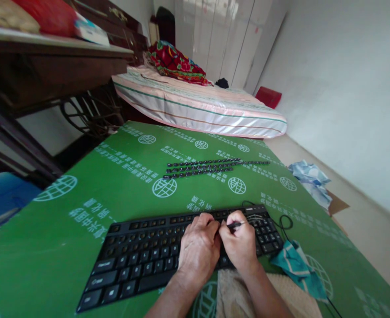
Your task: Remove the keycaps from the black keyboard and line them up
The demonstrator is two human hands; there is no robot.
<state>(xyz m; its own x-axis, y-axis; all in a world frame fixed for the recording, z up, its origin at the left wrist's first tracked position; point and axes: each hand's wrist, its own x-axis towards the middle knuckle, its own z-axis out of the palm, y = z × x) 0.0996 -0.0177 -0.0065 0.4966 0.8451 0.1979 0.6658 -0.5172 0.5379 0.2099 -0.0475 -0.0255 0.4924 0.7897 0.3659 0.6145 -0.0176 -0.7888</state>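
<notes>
A black keyboard lies on a green printed board in front of me. My left hand rests curled on the keys near the keyboard's middle right. My right hand is closed on a thin dark tool whose tip points right over the keys. The two hands touch each other. Farther back on the board lie rows of removed black keycaps in lines.
A teal cloth and the keyboard's black cable lie at the right. A beige towel lies under my forearms. A mattress lies on the floor behind, a dark wooden table at the left, and crumpled cloth at the right.
</notes>
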